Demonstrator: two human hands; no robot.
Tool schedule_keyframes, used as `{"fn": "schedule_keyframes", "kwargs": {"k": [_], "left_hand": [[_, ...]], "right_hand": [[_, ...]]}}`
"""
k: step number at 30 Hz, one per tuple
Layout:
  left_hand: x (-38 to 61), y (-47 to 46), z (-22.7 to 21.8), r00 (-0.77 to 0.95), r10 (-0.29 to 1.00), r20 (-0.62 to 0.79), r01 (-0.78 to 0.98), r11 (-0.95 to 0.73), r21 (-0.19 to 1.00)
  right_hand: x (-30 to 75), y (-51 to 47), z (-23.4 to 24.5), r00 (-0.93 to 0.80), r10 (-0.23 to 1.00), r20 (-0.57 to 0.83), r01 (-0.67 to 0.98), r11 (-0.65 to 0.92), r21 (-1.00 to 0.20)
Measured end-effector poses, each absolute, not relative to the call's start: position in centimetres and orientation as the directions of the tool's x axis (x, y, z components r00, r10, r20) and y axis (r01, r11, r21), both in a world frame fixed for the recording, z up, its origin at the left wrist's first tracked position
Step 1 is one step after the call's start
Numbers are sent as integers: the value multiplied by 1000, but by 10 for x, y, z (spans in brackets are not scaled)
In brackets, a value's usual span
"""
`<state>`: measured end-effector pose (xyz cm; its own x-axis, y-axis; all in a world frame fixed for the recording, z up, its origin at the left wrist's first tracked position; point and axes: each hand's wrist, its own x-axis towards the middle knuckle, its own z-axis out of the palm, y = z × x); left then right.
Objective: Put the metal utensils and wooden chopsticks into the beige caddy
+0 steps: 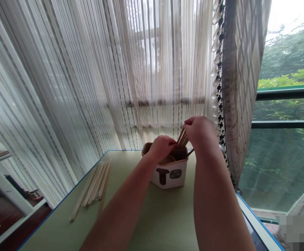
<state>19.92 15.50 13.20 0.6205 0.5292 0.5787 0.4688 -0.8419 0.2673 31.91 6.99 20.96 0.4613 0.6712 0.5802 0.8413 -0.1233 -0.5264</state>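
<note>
A white utensil holder (pixel 170 173) with a brown rim and a dark mushroom mark stands on the green table (pixel 141 223). My left hand (pixel 161 146) is closed over its rim, fingers at the sticks. My right hand (pixel 200 130) is just above the holder, pinched round the upper ends of a few wooden chopsticks (pixel 182 137) that stand in it. A loose bundle of several more chopsticks (pixel 93 188) lies flat on the table to the left, well apart from both hands.
Sheer striped curtains (pixel 89 76) hang behind the table. A heavier patterned curtain with a beaded edge (pixel 242 87) hangs at the right, close to my right hand. Beyond it are window rails (pixel 285 93) and greenery. The table's blue edge (pixel 63 198) runs along the left.
</note>
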Motion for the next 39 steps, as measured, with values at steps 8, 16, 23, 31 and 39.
{"fn": "schedule_keyframes", "kwargs": {"k": [8, 16, 23, 31, 39], "left_hand": [[201, 154, 130, 564, 504, 654, 419, -857, 299], [203, 161, 128, 616, 472, 630, 347, -881, 322], [202, 161, 127, 628, 462, 626, 366, -886, 287], [202, 162, 125, 584, 528, 617, 383, -849, 364], [201, 161, 127, 557, 537, 634, 382, -843, 379]], "right_hand": [[318, 69, 212, 457, 673, 582, 849, -136, -511], [320, 68, 211, 479, 696, 535, 830, -160, -534], [320, 69, 212, 482, 696, 532, 820, -144, -554], [321, 66, 212, 456, 689, 563, 808, -55, -586], [321, 67, 211, 480, 658, 580, 781, -20, -624]]}}
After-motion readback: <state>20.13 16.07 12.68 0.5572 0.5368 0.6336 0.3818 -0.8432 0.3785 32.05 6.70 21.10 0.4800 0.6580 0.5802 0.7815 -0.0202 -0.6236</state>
